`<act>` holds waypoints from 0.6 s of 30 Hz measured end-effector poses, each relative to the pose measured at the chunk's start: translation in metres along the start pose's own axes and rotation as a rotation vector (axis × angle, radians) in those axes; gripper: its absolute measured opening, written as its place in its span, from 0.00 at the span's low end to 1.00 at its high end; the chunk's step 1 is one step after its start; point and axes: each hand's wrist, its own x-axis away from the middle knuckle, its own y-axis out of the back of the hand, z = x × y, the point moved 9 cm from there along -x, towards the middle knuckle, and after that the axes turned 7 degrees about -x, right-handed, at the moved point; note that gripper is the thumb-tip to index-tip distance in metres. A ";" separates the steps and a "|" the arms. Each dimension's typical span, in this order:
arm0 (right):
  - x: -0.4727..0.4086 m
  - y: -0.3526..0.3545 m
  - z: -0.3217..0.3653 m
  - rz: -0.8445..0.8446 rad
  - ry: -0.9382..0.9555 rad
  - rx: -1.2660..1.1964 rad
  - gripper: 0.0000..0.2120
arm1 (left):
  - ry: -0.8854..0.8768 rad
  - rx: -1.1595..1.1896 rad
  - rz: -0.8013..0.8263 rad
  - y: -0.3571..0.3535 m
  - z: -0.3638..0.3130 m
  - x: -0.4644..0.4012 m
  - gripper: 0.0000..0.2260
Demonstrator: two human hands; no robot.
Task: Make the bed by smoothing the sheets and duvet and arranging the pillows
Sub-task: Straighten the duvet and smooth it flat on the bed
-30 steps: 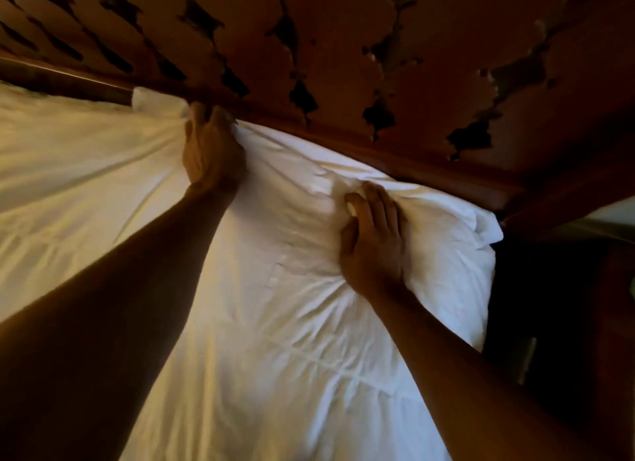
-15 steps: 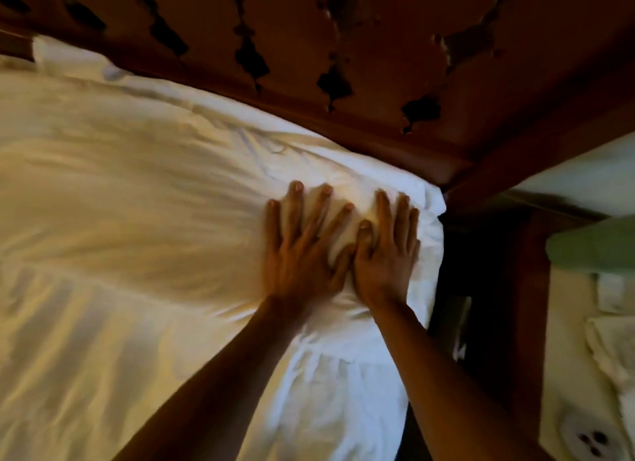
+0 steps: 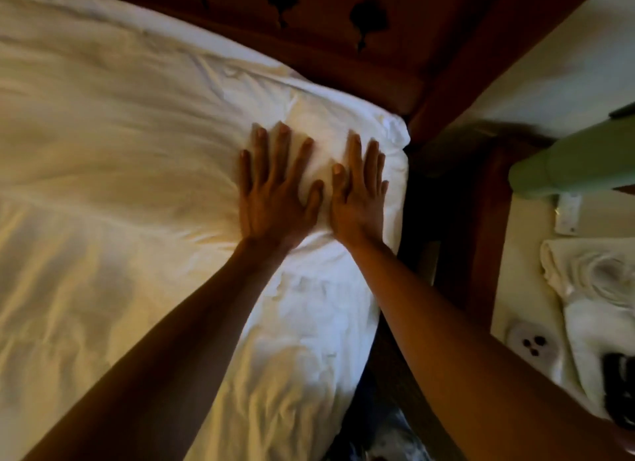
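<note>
While I watch from the head camera, both palms lie flat on the bedding, side by side.
Left hand: fingers straight and spread, pressing down on the duvet, holding nothing.
Right hand: fingers straight and close together, pressing the duvet just right of my left hand; thumbs nearly touch; nothing held.
Duvet: white, creased, covering the bed; its top right corner bulges under my hands, near the headboard.
Pillows: I cannot tell whether one lies under the bulge.
Headboard: dark reddish wood with cut-out shapes, just beyond the duvet's far edge.
Right of headboard: a pale wall with a socket and a heap of white cloth.
</note>
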 end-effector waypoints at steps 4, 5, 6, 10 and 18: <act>0.107 -0.008 -0.049 0.086 -0.085 0.019 0.29 | -0.053 0.021 0.022 -0.006 -0.037 0.094 0.30; 0.137 -0.014 -0.064 0.129 -0.111 0.058 0.29 | -0.062 0.029 0.033 -0.013 -0.044 0.123 0.29; 0.165 -0.020 -0.078 0.169 -0.124 0.091 0.30 | -0.060 0.042 0.041 -0.021 -0.048 0.151 0.28; 0.229 -0.034 -0.108 0.275 -0.103 0.095 0.29 | -0.042 0.054 0.120 -0.058 -0.056 0.241 0.27; 0.260 -0.010 -0.085 0.413 -0.033 0.328 0.34 | 0.223 0.160 0.417 -0.079 -0.028 0.379 0.29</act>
